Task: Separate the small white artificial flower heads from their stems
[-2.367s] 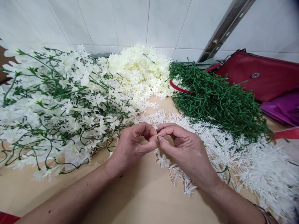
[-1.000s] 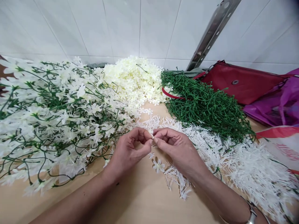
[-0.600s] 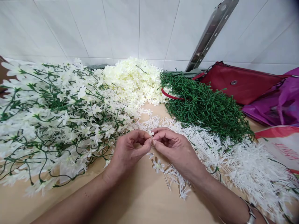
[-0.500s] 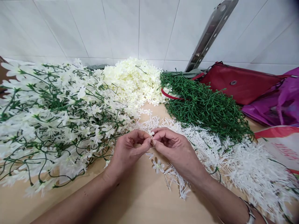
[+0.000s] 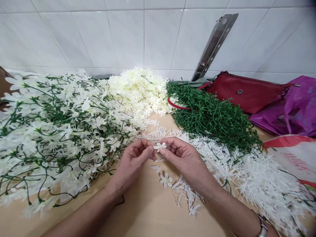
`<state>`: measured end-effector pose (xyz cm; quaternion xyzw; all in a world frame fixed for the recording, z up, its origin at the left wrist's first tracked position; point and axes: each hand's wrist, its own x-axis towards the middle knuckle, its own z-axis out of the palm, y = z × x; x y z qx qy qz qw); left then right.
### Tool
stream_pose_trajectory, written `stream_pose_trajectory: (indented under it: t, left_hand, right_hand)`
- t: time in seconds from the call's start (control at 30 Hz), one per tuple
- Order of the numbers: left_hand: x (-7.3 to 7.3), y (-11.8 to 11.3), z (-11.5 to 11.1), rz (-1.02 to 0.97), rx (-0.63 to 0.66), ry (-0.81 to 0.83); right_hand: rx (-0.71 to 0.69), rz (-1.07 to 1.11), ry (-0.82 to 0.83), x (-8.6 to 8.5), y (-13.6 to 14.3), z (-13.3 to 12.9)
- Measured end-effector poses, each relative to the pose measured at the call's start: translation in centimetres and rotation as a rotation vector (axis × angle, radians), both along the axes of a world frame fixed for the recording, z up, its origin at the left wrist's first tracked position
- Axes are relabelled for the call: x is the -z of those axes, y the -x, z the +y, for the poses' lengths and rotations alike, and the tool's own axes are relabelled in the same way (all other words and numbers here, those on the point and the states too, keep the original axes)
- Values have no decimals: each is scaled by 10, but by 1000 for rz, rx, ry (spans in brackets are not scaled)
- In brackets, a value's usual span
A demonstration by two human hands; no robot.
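Observation:
A small white flower (image 5: 160, 146) shows between my two hands above the table. My right hand (image 5: 184, 158) pinches its right side between thumb and index finger. My left hand (image 5: 138, 158) is closed at the fingertips just left of the flower; whatever lies between those tips is too small to make out. Below my hands a loose white flower (image 5: 166, 180) lies face up, beside a small heap of white stamen pieces (image 5: 189, 196). More white stamens (image 5: 261, 177) are spread to the right of my right hand.
Assembled white flowers on green stems (image 5: 61, 131) cover the left. Cream blossoms (image 5: 140, 92) are heaped at the back. Green stems (image 5: 214, 115) lie right of them, before a red bag (image 5: 249, 92) and purple bag (image 5: 298, 105). A metal bracket (image 5: 214, 46) leans by the tiled wall.
The white flower between my fingers shows more fully now, and my left fingertips have moved slightly left, away from my right ones. The view has tilted up a little.

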<state>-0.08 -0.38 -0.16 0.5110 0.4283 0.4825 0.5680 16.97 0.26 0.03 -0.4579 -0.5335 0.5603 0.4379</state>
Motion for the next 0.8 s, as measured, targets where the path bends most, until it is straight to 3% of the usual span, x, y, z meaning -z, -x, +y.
stream_pose_trajectory:
  t: [0.13,0.37,0.53,0.7,0.8]
  left_hand:
    - [-1,-2,-1,19,-11,7]
    - [11,-7,-4,-25,43,15]
    - [20,-6,-1,40,19,-35]
    - [23,-4,-4,139,8,-58]
    - [22,-3,-6,167,-8,-60]
  right_hand:
    - [1,-53,-22,4,-2,1]
    - [-24,-307,-309,-2,-2,-5]
    - [-101,-438,-263,-6,-1,-3]
    - [-165,-618,-297,-32,-13,0]
    - [-76,-690,-321,-59,-28,-1]
